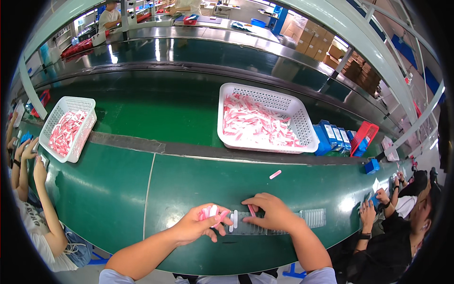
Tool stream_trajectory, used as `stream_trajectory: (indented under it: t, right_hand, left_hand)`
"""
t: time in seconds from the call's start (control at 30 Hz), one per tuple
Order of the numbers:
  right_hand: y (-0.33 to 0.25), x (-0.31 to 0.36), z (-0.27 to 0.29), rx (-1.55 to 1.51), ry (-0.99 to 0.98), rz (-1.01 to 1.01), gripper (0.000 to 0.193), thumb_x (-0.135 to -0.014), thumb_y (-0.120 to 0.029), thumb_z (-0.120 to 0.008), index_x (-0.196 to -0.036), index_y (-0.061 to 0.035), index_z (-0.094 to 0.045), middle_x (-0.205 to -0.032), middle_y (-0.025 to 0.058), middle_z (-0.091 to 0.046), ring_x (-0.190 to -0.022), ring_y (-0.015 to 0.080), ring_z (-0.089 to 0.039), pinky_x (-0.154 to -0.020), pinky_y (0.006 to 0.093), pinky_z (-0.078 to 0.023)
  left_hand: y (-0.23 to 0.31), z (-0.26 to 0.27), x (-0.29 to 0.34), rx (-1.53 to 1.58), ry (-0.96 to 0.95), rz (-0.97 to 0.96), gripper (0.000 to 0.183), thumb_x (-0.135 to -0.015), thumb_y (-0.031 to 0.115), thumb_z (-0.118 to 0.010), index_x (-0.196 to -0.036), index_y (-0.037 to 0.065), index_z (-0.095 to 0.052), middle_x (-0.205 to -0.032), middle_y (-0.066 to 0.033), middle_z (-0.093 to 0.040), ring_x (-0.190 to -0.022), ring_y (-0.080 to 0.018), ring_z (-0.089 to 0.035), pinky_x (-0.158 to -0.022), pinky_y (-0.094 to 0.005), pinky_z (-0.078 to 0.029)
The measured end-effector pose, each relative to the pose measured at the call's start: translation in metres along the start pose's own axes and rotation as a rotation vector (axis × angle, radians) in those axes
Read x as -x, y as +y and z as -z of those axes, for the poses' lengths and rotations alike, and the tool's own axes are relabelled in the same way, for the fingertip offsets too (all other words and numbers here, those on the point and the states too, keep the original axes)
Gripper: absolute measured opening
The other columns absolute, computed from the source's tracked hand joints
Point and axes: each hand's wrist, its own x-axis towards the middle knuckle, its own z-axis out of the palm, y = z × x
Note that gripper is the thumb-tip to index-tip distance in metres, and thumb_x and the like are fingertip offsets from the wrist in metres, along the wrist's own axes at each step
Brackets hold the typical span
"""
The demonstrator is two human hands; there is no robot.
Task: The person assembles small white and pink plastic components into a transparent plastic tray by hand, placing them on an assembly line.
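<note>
My left hand (201, 223) is closed around a bunch of small round-ended pink and white nail files (208, 212). My right hand (270, 213) pinches a single pink nail file (251, 210) between thumb and fingers. Below it on the green table lies a long clear plastic tray (313, 217) with narrow slots, partly hidden by the hand and wrist. White nail files (235, 218) lie side by side at the tray's left end, between my hands. One loose pink nail file (275, 174) rests farther off on the table.
A white basket (307, 125) heaped with nail files stands beyond my hands, another basket (87, 130) at left. Blue packs (331, 135) and a red basket (365, 137) stand at right. Co-workers' hands (367, 215) work at both sides; a conveyor belt (156, 102) runs behind.
</note>
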Motion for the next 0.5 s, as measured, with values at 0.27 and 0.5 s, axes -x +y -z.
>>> stream_trajectory:
  t: [0.27, 0.5]
  right_hand:
    - [0.011, 0.001, 0.012, -0.144, 0.012, -0.199, 0.022, -0.082, -0.017, -0.080, -0.097, -0.0018, -0.075, -0.074, 0.0075, -0.068, -0.060, 0.0193, -0.061, -0.059, 0.0315, -0.050]
    - [-0.023, 0.023, -0.012, -0.195, 0.034, -0.106, 0.013, -0.081, -0.010, -0.079, -0.091, -0.0041, -0.075, -0.072, 0.0065, -0.069, -0.061, 0.0195, -0.062, -0.062, 0.0324, -0.051]
  left_hand:
    - [0.001, 0.000, 0.001, -0.008, 0.014, 0.004, 0.033, -0.105, 0.015, -0.054, -0.134, 0.001, -0.053, -0.120, -0.0180, -0.066, -0.092, -0.0207, -0.068, -0.068, -0.0311, -0.060]
    - [-0.001, 0.003, 0.000, 0.037, 0.004, -0.018, 0.033, -0.105, 0.016, -0.055, -0.135, 0.001, -0.053, -0.121, -0.0179, -0.066, -0.092, -0.0207, -0.068, -0.069, -0.0310, -0.060]
